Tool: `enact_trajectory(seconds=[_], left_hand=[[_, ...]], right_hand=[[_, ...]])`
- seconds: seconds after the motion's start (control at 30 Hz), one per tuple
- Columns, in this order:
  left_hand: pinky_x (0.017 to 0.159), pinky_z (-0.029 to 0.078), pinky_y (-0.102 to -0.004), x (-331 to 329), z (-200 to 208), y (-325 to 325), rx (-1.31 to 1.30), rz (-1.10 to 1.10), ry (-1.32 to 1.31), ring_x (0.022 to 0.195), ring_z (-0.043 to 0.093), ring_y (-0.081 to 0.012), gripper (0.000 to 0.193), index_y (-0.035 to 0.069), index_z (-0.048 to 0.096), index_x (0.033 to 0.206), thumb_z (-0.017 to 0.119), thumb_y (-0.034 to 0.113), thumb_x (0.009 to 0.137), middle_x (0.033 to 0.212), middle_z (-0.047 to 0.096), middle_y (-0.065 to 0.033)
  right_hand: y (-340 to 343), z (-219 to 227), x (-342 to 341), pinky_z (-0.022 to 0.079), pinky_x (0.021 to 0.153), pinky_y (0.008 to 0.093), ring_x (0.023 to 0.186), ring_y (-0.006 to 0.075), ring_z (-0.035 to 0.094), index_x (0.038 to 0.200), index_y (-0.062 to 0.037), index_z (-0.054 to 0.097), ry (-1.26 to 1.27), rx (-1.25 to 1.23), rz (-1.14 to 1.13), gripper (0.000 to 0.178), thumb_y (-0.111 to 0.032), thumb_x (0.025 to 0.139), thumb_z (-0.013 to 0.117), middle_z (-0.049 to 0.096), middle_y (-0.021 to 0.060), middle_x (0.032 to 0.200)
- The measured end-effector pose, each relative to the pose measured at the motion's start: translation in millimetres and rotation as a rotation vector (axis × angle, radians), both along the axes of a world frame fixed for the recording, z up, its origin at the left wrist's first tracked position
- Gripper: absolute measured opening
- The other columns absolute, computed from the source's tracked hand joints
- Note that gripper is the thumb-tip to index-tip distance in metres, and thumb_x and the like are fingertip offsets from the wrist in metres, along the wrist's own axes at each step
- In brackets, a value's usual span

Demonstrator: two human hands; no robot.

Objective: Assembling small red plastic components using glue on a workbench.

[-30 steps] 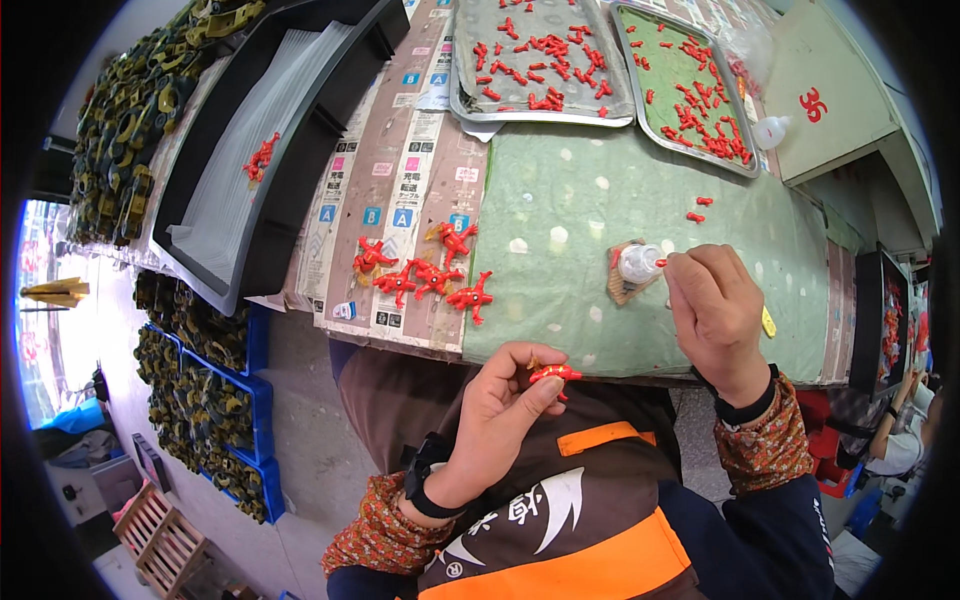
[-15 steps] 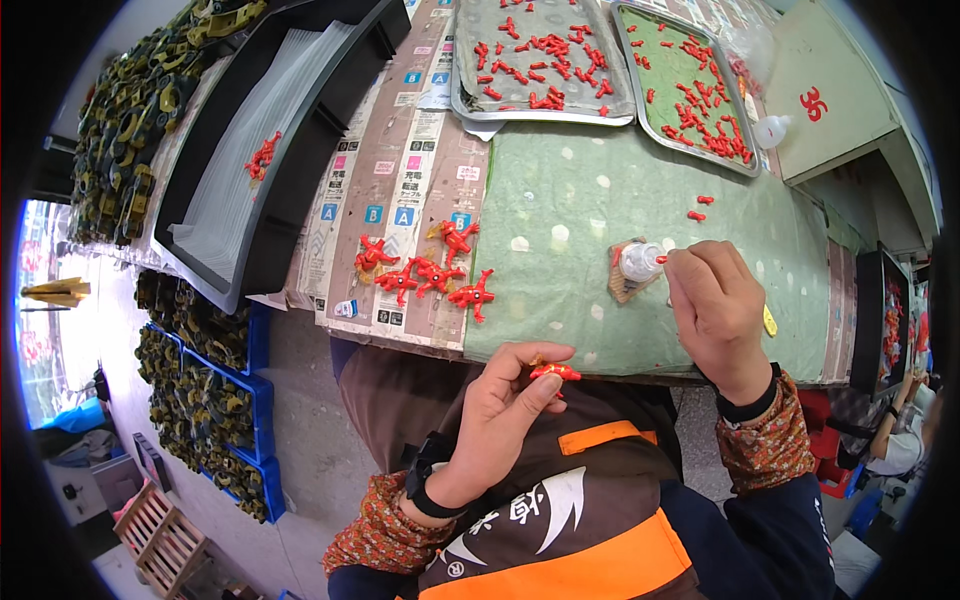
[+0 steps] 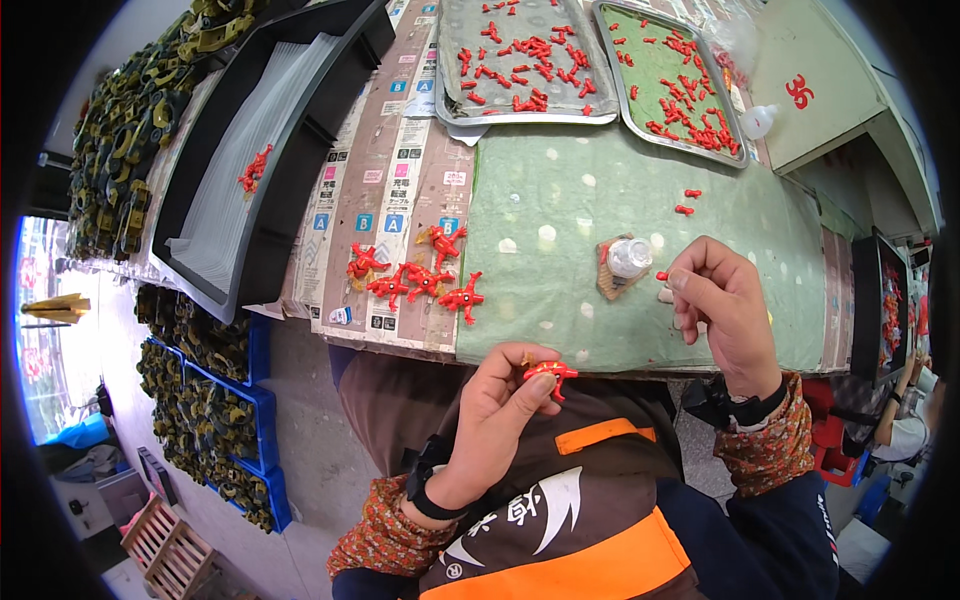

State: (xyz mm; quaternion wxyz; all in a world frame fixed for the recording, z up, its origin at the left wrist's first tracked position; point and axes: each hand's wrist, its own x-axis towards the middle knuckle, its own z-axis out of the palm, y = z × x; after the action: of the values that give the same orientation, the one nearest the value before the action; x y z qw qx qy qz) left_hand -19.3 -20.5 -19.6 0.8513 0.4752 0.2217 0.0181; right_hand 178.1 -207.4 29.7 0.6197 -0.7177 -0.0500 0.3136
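My left hand is closed around a small red toy figure, thumb on top, just off the table's near edge. Between thumb and forefinger of my right hand is a small red plastic piece, its other fingers curled. Left of that piece stands a small clear bottle on a scrap of brown cardboard; a gap parts the two. Two loose red pieces lie farther back on the green cloth. Several assembled red figures are grouped at the left.
Two metal trays of small red pieces stand at the back. A black bin with white sheets and a red part is at the left. Blue crates of olive-coloured parts stand below it. A grey cabinet rises at the right.
My right hand has drawn the red piece away from the bottle's tip, and its fingers have loosened a little. My left hand still holds the figure, slightly turned. The whole view has shifted a little.
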Motion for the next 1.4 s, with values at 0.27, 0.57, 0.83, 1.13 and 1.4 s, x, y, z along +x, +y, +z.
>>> enact_trajectory(seconds=[0.27, 0.57, 0.83, 1.13, 1.4], left_hand=[[0.091, 0.059, -0.0351, -1, 1, -3, -0.140, -0.031, 0.023, 0.095, 0.066, -0.0112, 0.022, 0.001, 0.058, 0.126, 0.057, 0.012, 0.107, 0.108, 0.066, -0.0062], [0.089, 0.059, -0.0345, -2, -2, -3, -0.273, -0.037, 0.007, 0.095, 0.065, -0.0109, 0.031, 0.002, 0.056, 0.135, 0.057, 0.016, 0.108, 0.108, 0.065, -0.0042], [0.086, 0.057, -0.0291, -7, -11, -2, -0.333, -0.067, -0.048, 0.090, 0.061, -0.0054, 0.035, 0.005, 0.055, 0.140, 0.058, 0.017, 0.108, 0.107, 0.064, -0.0004], [0.087, 0.056, -0.0333, -6, -6, 1, -0.392, -0.116, -0.015, 0.091, 0.061, -0.0092, 0.048, -0.001, 0.047, 0.150, 0.058, 0.018, 0.107, 0.114, 0.066, -0.0043], [0.089, 0.055, -0.0339, -5, -6, 1, -0.390, -0.136, -0.014, 0.090, 0.059, -0.0088, 0.049, -0.001, 0.046, 0.150, 0.058, 0.018, 0.107, 0.113, 0.065, -0.0036]], right_hand=[[2, 1, -12, 0.044, 0.050, 0.0210, 0.059, 0.0042, 0.053, 0.089, -0.0050, 0.061, -0.031, 0.007, 0.033, 0.010, -0.010, 0.095, 0.068, 0.060, -0.0012, 0.074], [12, -2, -53, 0.043, 0.054, 0.0247, 0.061, 0.0075, 0.055, 0.095, -0.0009, 0.064, -0.660, 0.066, 0.340, 0.008, 0.002, 0.090, 0.070, 0.061, 0.0022, 0.081], [20, -7, -64, 0.048, 0.056, 0.0368, 0.065, 0.0278, 0.061, 0.098, -0.0028, 0.064, -0.972, 0.065, 0.430, 0.023, 0.006, 0.079, 0.076, 0.061, 0.0107, 0.079], [23, -15, -65, 0.049, 0.055, 0.0375, 0.067, 0.0280, 0.063, 0.101, -0.0026, 0.063, -1.114, 0.074, 0.422, 0.028, 0.003, 0.078, 0.078, 0.061, 0.0106, 0.080], [22, -18, -68, 0.050, 0.054, 0.0362, 0.068, 0.0266, 0.064, 0.101, -0.0026, 0.064, -1.146, 0.036, 0.429, 0.029, 0.002, 0.077, 0.079, 0.062, 0.0096, 0.082]])
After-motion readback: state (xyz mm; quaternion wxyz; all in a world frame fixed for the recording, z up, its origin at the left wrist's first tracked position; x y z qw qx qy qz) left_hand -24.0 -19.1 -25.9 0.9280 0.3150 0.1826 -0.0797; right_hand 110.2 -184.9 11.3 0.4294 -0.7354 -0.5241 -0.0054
